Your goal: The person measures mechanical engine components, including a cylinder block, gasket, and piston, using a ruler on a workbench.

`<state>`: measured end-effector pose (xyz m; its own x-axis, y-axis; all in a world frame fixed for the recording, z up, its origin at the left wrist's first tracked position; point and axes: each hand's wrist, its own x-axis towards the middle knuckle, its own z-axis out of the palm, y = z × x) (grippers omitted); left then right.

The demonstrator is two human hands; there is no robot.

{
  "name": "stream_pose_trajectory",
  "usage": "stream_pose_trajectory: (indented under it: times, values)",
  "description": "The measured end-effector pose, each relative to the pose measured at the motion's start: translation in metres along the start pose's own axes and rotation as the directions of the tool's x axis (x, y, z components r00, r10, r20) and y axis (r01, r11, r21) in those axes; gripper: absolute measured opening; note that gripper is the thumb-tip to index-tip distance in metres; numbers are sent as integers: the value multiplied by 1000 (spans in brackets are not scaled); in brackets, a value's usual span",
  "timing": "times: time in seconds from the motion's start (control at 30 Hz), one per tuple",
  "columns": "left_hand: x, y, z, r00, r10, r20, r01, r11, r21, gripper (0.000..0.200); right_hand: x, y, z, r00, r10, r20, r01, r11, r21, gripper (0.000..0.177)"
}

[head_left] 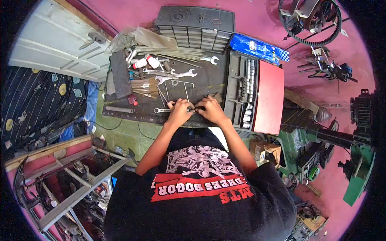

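Note:
Both of my hands meet at the front edge of the dark workbench point(140, 116). My left hand point(181, 112) has its fingers pinched round something small and dark. Close against it, my right hand point(210, 109) is closed too, its fingertips at the same small dark piece, which is too small to name. A combination wrench point(162, 110) lies just left of my left hand. Beyond the hands lie a hex key point(186, 91), a large open-end wrench point(185, 74) and a bundle of thin rods point(145, 86).
A socket set point(246, 86) with a red lid point(270, 96) stands at the right. At the back are a small-drawer cabinet point(196, 25) and a blue packet point(259, 49). A metal rack point(76, 176) is at the lower left, green machinery point(358, 176) at the right.

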<state>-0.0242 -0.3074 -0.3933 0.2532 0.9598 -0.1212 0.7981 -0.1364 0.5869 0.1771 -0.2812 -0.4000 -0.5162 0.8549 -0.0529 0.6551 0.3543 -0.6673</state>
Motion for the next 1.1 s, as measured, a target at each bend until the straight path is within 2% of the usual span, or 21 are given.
stream_pose_trajectory:
  times: [0.07, 0.3, 0.57, 0.7, 0.77, 0.87, 0.93, 1.1]
  values:
    - [-6, 0, 2, 1000, 3, -29, -1, 998, 62, 13, 2, -2, -4, 997, 12, 74, -11, 1000, -11, 22]
    - [-12, -8, 6, 997, 3, -76, 10, 984, 177, 13, -2, 0, -1, 996, -53, 65, 55, 998, -28, 22]
    - [-11, -22, -3, 970, -6, -243, 43, 988, 145, 4, 6, -2, 5, 993, -85, -86, 74, 989, -125, 19]
    - [-10, -30, -12, 980, 9, -199, 18, 991, 134, 7, 14, -8, 14, 988, -76, -131, 55, 987, -153, 18]
    - [-10, -36, -15, 983, 62, -171, -33, 986, 165, 9, 14, -10, 20, 988, -77, -134, 53, 984, -171, 18]
    - [-13, -49, -17, 977, 126, -175, -94, 980, 178, 8, 15, -19, 23, 991, -82, -104, 57, 973, -225, 19]
    - [-15, -53, -19, 987, 103, -126, -85, 986, 145, 8, 15, -26, 25, 997, -34, -66, 15, 962, -273, 18]
    - [-11, -60, -13, 979, 194, -59, -187, 977, 101, 9, 20, -35, 34, 998, -7, -67, -16, 941, -339, 19]
